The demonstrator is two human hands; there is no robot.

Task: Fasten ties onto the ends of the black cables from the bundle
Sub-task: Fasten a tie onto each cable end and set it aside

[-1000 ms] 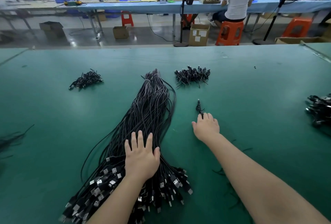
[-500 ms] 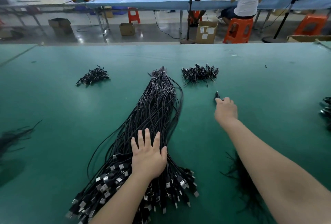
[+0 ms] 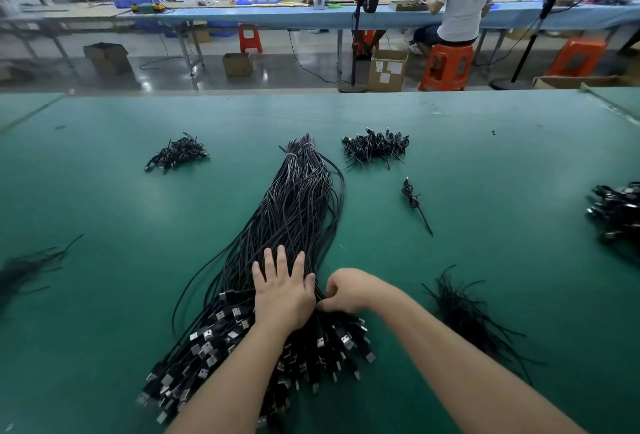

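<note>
Presently, sweeping from nine o'clock across: a blurred heap of black strands (image 3: 24, 267) lies at the table's (image 3: 104, 218) left edge, and a small clump of finished coils (image 3: 176, 153) sits at about ten o'clock. Dead centre, the bundle of black cables (image 3: 294, 211) runs from twelve o'clock down to six, its plug ends (image 3: 214, 333) fanned out nearest the person. The left hand (image 3: 282, 289) lies flat on it, fingers straight and spread, pressing the strands down without gripping. Touching the bundle's right flank, the right hand (image 3: 346, 289) has its fingers curled in, seemingly pinching one or a few cables; exactly what it has hold of I cannot tell. At one o'clock lies a second pile of coils (image 3: 375, 146), and below it a single tied cable (image 3: 414, 201) rests alone. A loose heap of ties (image 3: 467, 315) waits at four o'clock, with more cables (image 3: 616, 211) at three.

The risk is tangling: pulling one strand may drag neighbours along if the flat hand slackens, or several strands may be picked instead of one.
</note>
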